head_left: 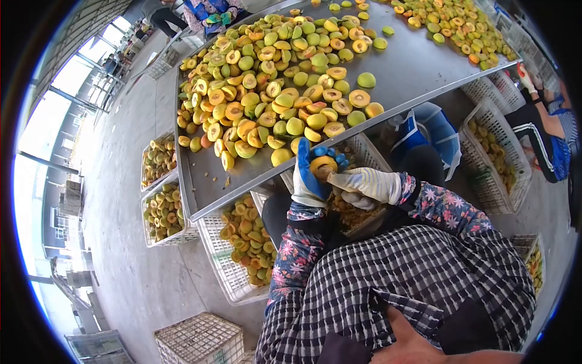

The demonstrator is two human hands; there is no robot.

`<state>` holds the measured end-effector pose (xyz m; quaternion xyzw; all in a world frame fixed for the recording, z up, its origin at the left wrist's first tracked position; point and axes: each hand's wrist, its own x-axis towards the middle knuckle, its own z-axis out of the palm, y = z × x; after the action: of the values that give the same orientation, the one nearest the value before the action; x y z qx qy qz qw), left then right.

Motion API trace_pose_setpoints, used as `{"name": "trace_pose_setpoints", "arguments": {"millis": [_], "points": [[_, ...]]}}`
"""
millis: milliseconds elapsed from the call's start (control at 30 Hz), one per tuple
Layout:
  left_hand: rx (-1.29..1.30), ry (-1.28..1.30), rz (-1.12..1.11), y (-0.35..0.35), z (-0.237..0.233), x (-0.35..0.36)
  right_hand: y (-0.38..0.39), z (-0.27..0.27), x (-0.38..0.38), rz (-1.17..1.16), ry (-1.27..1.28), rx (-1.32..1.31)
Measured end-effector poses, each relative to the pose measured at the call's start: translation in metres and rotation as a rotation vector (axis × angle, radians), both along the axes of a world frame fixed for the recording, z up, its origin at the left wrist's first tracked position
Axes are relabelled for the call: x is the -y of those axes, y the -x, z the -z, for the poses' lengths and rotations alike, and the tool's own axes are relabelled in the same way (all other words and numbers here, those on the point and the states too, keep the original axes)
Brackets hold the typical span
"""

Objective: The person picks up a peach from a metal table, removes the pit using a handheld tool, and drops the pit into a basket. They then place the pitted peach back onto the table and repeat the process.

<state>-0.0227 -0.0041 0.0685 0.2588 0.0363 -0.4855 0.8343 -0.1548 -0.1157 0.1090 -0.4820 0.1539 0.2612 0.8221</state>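
My left hand (311, 176), in a white glove with blue coating, is closed around a peach half (323, 164), cut face showing. My right hand (367, 185), in a pale glove, is closed with its fingertips at the fruit's edge; what it grips is hidden. Both hands are just off the near edge of a metal table (254, 176). On the table lies a large heap of halved yellow-green peaches (267, 79). Below my hands, a crate (370, 151) between my knees holds yellowish scraps, partly hidden by my gloves.
Crates of peach halves (245, 239) stand left of my legs, with more beside the table. A blue bucket (433, 136) and a scrap crate (494, 155) are to the right. Co-workers (212, 15) are across the table and at right. A bare hand (406, 340) touches my checked apron.
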Motion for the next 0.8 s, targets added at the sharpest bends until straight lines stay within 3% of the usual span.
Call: {"name": "trace_pose_setpoints", "arguments": {"millis": [100, 333, 367, 467, 533, 600, 667, 767, 800], "points": [[-0.078, 0.057, 0.043, -0.004, -0.003, -0.009, 0.009, -0.02, 0.0, -0.017, -0.037, -0.046], [-0.072, 0.039, -0.113, -0.014, 0.009, -0.027, 0.015, 0.003, 0.017, 0.044, 0.385, 0.164], [-0.034, -0.06, -0.17, -0.015, 0.009, -0.032, 0.018, 0.001, 0.021, 0.049, 0.393, 0.142], [0.085, -0.049, -0.261, -0.025, 0.012, -0.052, 0.022, 0.014, 0.029, 0.042, 0.471, 0.149], [0.026, -0.084, -0.34, -0.034, 0.011, -0.067, 0.022, 0.037, 0.034, -0.016, 0.696, 0.27], [0.261, -0.285, -0.52, -0.062, 0.025, -0.099, 0.023, 0.04, 0.034, -0.06, 0.976, 0.474], [0.697, -0.754, -0.693, -0.088, 0.031, -0.132, 0.024, 0.029, 0.034, -0.153, 1.041, 0.401], [1.503, -1.717, -0.478, -0.102, 0.017, -0.16, 0.024, 0.019, 0.031, -0.236, 1.163, 0.385], [1.51, -1.682, -0.41, -0.105, 0.017, -0.157, 0.022, 0.023, 0.029, -0.235, 1.153, 0.409]]}}
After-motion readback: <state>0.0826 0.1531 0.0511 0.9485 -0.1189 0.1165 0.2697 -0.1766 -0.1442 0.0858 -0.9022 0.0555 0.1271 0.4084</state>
